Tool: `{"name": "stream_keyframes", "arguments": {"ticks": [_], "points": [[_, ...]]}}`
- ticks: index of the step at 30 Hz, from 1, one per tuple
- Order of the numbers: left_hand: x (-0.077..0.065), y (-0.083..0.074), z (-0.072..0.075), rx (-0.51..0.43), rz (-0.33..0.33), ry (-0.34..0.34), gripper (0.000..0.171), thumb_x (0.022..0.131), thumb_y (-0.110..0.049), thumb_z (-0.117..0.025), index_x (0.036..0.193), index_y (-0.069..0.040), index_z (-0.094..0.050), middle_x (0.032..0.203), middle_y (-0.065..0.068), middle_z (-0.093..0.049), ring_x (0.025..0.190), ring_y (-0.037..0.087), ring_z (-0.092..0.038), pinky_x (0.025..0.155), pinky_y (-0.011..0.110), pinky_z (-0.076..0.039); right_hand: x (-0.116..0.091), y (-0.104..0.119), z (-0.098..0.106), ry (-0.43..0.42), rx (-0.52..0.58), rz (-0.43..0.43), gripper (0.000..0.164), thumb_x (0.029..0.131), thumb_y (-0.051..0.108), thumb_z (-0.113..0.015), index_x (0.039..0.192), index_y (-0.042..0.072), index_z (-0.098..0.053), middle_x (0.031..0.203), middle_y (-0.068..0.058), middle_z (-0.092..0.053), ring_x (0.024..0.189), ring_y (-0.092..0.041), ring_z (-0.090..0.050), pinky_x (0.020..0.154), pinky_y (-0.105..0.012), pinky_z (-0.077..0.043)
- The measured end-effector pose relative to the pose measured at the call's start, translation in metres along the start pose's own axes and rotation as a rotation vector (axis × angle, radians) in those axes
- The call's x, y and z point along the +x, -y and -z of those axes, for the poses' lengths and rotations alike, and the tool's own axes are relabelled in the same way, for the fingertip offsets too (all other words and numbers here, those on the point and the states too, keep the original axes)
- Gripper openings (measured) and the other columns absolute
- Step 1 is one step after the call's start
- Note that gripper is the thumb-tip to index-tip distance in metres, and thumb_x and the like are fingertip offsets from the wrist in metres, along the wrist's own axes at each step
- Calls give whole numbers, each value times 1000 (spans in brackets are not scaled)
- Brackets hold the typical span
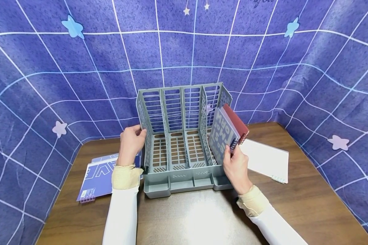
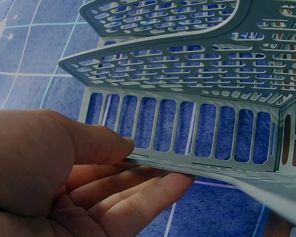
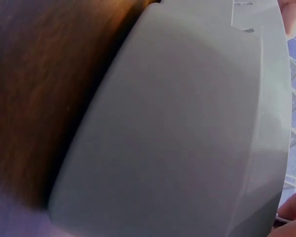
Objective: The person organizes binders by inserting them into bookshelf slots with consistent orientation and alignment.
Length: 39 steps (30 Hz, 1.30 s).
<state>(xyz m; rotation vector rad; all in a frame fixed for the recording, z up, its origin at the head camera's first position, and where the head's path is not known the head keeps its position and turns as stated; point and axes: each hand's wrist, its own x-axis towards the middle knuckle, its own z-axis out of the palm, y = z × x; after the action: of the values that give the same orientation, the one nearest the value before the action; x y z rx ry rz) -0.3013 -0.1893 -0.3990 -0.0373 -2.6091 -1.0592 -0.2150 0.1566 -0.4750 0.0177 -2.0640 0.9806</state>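
A grey desktop file organizer with upright slotted dividers and a low front tray stands on the table. My left hand pinches its left side panel between thumb and fingers, seen close up in the left wrist view. With thumb in front, my right hand grips the spiral-bound near edges of a grey lettered notebook and a red notebook. Both stand upright at the rightmost compartment, partly inside it. In the right wrist view the organizer's front hides most of that hand.
Blue notebooks lie overlapped on the wooden table left of the organizer. A white spiral notebook lies flat to the right. Blue gridded cloth hangs behind and at both sides.
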Motion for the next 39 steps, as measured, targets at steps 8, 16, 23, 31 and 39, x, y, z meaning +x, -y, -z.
{"name": "stream_keyframes", "arguments": {"ticks": [8,16,23,31,39], "points": [[0,1,0,10,25,22,25,97,-26,-58,110,-13,-74,99,7,-75,95,28,-64,83,47,-52,1,1,2,27,-66,23,20,92,12,-62,105,-3,-66,87,-25,-72,71,-40,-69,56,-55,-54],[0,-1,1,-2,44,30,28,97,-27,-58,116,-14,-74,102,8,-75,96,28,-65,83,47,-52,7,2,10,61,-142,35,18,88,14,-66,90,-5,-67,74,-22,-70,59,-41,-65,50,-56,-48],[1,0,0,-6,42,35,31,97,-26,-58,121,-11,-72,103,9,-74,98,28,-66,84,47,-53,10,9,22,124,-169,-8,20,86,19,-68,83,0,-68,67,-16,-68,56,-38,-63,48,-53,-46],[1,-1,0,-10,41,37,32,98,-27,-58,121,-11,-71,103,9,-74,99,28,-65,84,47,-53,17,21,38,228,-222,-63,21,84,28,-70,82,7,-70,65,-5,-68,57,-31,-64,50,-50,-47],[1,-1,0,-2,32,33,29,98,-26,-58,118,-11,-72,101,9,-74,95,28,-65,82,47,-53,27,30,58,297,-245,-133,20,88,34,-67,86,15,-73,71,6,-72,65,-19,-67,56,-45,-50]]}}
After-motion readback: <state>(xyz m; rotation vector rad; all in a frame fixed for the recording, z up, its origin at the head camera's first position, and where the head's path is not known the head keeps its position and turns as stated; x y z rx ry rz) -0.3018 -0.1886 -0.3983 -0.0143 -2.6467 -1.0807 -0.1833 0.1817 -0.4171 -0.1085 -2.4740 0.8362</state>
